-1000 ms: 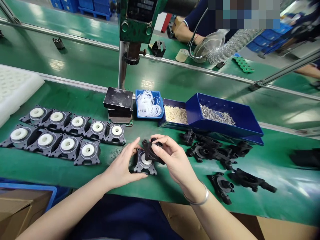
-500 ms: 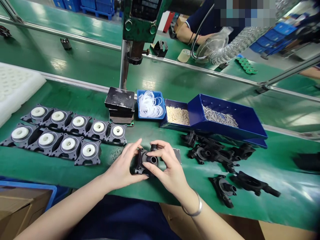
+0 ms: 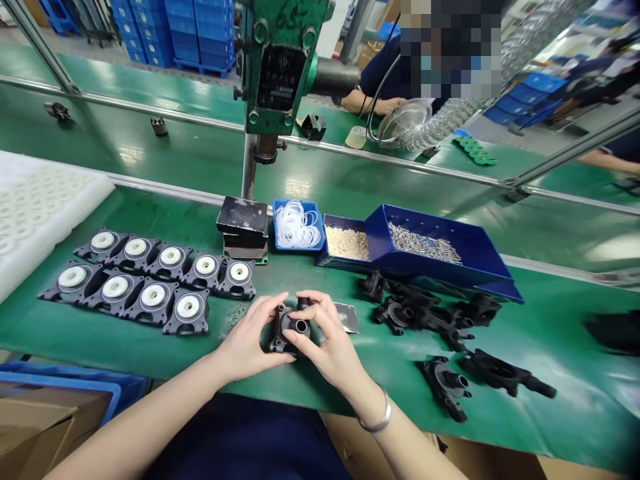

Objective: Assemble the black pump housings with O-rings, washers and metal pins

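Observation:
Between my two hands sits a black plastic pump housing (image 3: 286, 328) with a round spout facing me and a second port at its back. My left hand (image 3: 253, 337) grips its left edge, thumb in front and fingers behind. My right hand (image 3: 325, 337) curls around the spout and the right side. The underside of the housing is hidden. A flat metal plate (image 3: 348, 318) lies just right of my right hand. To the left stand two rows of square black bases with white discs (image 3: 187, 307). Loose black housings (image 3: 400, 313) are heaped to the right.
Behind my hands are a stack of black blocks (image 3: 243, 217), a blue tray of white rings (image 3: 297, 227), a bin of small cream pieces (image 3: 346, 243) and a blue bin of screws (image 3: 425, 243). A green press (image 3: 275, 73) rises beyond. Across the bench sits another person (image 3: 380, 73).
The camera view has tilted up and shifted slightly, so the bench appears lower. Both hands keep their hold on the pump housing, with little change in grip.

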`<action>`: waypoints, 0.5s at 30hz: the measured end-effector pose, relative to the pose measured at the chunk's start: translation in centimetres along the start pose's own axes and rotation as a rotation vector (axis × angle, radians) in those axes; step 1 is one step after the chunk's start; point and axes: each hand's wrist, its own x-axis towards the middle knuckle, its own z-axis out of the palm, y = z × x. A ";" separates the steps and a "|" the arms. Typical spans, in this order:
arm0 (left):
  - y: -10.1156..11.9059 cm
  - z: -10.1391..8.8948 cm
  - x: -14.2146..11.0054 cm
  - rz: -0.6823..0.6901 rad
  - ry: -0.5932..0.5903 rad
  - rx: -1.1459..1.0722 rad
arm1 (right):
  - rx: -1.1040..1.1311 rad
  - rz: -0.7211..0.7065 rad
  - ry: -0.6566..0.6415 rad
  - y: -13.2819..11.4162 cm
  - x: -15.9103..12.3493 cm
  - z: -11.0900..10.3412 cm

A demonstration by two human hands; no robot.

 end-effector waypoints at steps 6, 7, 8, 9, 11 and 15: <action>-0.4 -0.2 0.1 0.079 0.022 0.049 | -0.008 0.026 0.045 0.4 -0.1 1.0; -0.5 -0.2 0.1 0.085 0.023 0.077 | -0.007 0.031 0.055 0.5 -0.2 1.2; -0.5 -0.1 0.0 0.088 0.026 0.105 | -0.006 0.035 0.065 0.5 -0.4 1.4; -0.4 -0.1 -0.1 0.090 0.032 0.129 | -0.003 0.040 0.067 0.5 -0.5 1.4; 0.2 -0.2 -0.4 0.081 0.044 0.170 | 0.010 0.050 0.037 0.3 -0.3 1.1; 3.9 -2.8 -0.5 0.120 0.045 0.277 | 0.087 -0.080 -0.117 -1.5 2.7 -2.4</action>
